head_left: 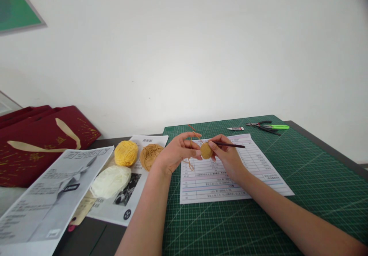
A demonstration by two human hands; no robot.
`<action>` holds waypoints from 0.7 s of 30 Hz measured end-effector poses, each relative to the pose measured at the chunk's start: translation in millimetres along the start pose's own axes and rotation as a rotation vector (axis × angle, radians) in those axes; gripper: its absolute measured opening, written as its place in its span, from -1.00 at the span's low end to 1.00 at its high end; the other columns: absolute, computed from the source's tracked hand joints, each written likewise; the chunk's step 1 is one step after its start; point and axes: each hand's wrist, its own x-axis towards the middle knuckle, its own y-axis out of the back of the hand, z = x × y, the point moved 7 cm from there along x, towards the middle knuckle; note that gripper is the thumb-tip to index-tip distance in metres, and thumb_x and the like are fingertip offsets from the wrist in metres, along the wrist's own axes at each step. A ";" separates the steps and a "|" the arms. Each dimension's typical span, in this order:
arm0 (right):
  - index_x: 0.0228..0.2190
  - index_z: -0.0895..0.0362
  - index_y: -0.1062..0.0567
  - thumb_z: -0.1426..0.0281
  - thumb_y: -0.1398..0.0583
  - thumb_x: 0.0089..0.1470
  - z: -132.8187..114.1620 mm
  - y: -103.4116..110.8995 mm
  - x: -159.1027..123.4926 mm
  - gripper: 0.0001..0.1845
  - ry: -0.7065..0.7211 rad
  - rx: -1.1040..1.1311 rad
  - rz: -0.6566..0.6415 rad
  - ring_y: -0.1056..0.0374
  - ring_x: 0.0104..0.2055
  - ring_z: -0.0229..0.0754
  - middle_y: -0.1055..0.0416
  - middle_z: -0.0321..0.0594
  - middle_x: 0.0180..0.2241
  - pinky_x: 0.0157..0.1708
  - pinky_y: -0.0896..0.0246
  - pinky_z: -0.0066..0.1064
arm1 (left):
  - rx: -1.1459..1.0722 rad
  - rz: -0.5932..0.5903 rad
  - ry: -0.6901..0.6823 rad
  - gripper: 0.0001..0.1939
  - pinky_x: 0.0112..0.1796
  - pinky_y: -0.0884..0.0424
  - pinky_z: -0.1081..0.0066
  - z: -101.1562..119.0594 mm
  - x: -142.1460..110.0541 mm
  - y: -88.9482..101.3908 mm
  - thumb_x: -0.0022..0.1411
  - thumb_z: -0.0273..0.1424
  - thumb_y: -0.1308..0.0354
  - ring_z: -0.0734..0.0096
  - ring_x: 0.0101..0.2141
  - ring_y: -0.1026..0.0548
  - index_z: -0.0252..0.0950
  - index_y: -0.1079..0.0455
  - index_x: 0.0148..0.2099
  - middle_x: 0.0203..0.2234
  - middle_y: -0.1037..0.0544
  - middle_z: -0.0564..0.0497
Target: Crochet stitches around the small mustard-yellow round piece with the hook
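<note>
My left hand [177, 152] has an orange-brown yarn strand [190, 164] looped about its fingers, and its fingertips reach a small ochre crocheted ball [206, 150]. My right hand [227, 157] grips a thin dark crochet hook [230, 144] and presses against the ball's right side. Both hands hover above a printed table sheet [230, 173] on a green cutting mat [299, 194]. To the left of my left hand lie a yellow yarn ball [125, 153], a tan yarn ball [151, 156] and a cream yarn ball [110, 181].
Pliers [263, 127] with green handles and a small glue tube [235, 128] lie on the mat's far side. Printed sheets [48, 198] overlap at the left, beside a dark red gift bag [43, 143]. A white wall stands behind.
</note>
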 end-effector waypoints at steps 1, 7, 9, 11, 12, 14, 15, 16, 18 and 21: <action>-0.12 0.18 -0.48 0.28 -0.22 0.27 0.0 -0.1 0.2 -0.76 0.000 0.003 -0.002 -0.43 -0.37 -0.29 -0.49 -0.24 -0.25 -0.41 -0.43 -0.41 | -0.002 0.000 -0.002 -0.70 -0.33 -0.56 0.24 0.4 0.1 -0.2 0.35 -0.34 -0.21 0.34 -0.35 -0.56 -0.30 -0.41 0.09 -0.19 -0.57 -0.03; -0.12 0.18 -0.48 0.28 -0.22 0.27 -0.6 0.8 2.3 -0.76 -0.003 0.008 -0.016 -0.44 -0.36 -0.29 -0.49 -0.24 -0.24 -0.40 -0.44 -0.40 | -0.005 -0.004 -0.012 -0.71 -0.32 -0.56 0.24 2.9 0.2 -2.1 0.35 -0.35 -0.21 0.34 -0.35 -0.56 -0.30 -0.42 0.09 -0.20 -0.57 -0.03; -0.11 0.18 -0.48 0.28 -0.22 0.27 -0.7 0.8 2.7 -0.76 -0.004 0.005 -0.019 -0.44 -0.36 -0.28 -0.49 -0.23 -0.23 -0.39 -0.44 -0.39 | 0.000 -0.007 -0.011 -0.72 -0.36 -0.55 0.27 3.6 -0.3 -2.2 0.35 -0.36 -0.21 0.36 -0.38 -0.55 -0.30 -0.42 0.08 -0.21 -0.57 -0.02; -0.11 0.18 -0.48 0.28 -0.22 0.27 -0.7 0.5 2.5 -0.75 -0.005 0.002 -0.020 -0.44 -0.35 -0.28 -0.49 -0.23 -0.23 -0.39 -0.44 -0.39 | 0.006 -0.009 -0.009 -0.73 -0.40 -0.54 0.32 4.0 -0.6 -1.8 0.35 -0.35 -0.21 0.39 -0.41 -0.54 -0.30 -0.42 0.06 -0.24 -0.57 -0.01; -0.11 0.18 -0.48 0.28 -0.22 0.27 -0.8 0.3 2.3 -0.75 -0.004 0.000 -0.020 -0.44 -0.35 -0.28 -0.49 -0.23 -0.23 -0.39 -0.44 -0.39 | 0.008 -0.009 -0.009 -0.74 -0.42 -0.53 0.34 4.0 -0.6 -1.5 0.35 -0.35 -0.21 0.41 -0.43 -0.53 -0.31 -0.43 0.05 -0.26 -0.56 0.00; -0.11 0.18 -0.48 0.27 -0.22 0.27 -1.2 0.2 2.2 -0.75 -0.001 -0.003 -0.021 -0.44 -0.35 -0.27 -0.49 -0.23 -0.23 -0.38 -0.44 -0.38 | 0.012 -0.008 -0.010 -0.76 -0.47 -0.50 0.38 3.5 -0.2 -0.6 0.36 -0.35 -0.21 0.44 -0.46 -0.51 -0.31 -0.43 0.04 -0.28 -0.55 0.02; -0.11 0.18 -0.48 0.27 -0.22 0.27 -1.9 0.4 2.4 -0.75 0.001 -0.006 -0.022 -0.44 -0.35 -0.27 -0.49 -0.23 -0.23 -0.38 -0.44 -0.38 | 0.013 -0.006 -0.013 -0.76 -0.48 -0.49 0.40 3.1 0.1 -0.1 0.36 -0.35 -0.20 0.45 -0.48 -0.50 -0.31 -0.43 0.03 -0.30 -0.55 0.02; -0.11 0.18 -0.48 0.27 -0.22 0.27 -3.0 0.7 2.8 -0.75 0.004 -0.010 -0.024 -0.44 -0.35 -0.27 -0.49 -0.23 -0.23 -0.38 -0.44 -0.38 | 0.014 -0.002 -0.016 -0.77 -0.50 -0.48 0.41 2.7 0.5 0.3 0.36 -0.36 -0.20 0.47 -0.49 -0.49 -0.31 -0.43 0.02 -0.31 -0.55 0.03; -0.11 0.18 -0.48 0.27 -0.22 0.27 -6.8 2.0 4.2 -0.75 0.016 -0.023 -0.028 -0.44 -0.35 -0.27 -0.49 -0.23 -0.23 -0.38 -0.44 -0.38 | 0.015 0.003 -0.024 -0.77 -0.53 -0.46 0.44 2.6 1.2 0.6 0.36 -0.36 -0.20 0.48 -0.51 -0.47 -0.31 -0.43 0.02 -0.32 -0.54 0.04; -0.13 0.18 -0.49 0.28 -0.23 0.26 -16.4 4.3 5.3 -0.77 0.053 -0.059 -0.008 -0.46 -0.31 -0.25 -0.50 -0.22 -0.21 -0.33 -0.46 -0.35 | 0.014 0.001 -0.036 -0.77 -0.54 -0.44 0.45 5.7 0.5 -0.8 0.35 -0.37 -0.21 0.49 -0.51 -0.46 -0.31 -0.42 0.03 -0.32 -0.53 0.04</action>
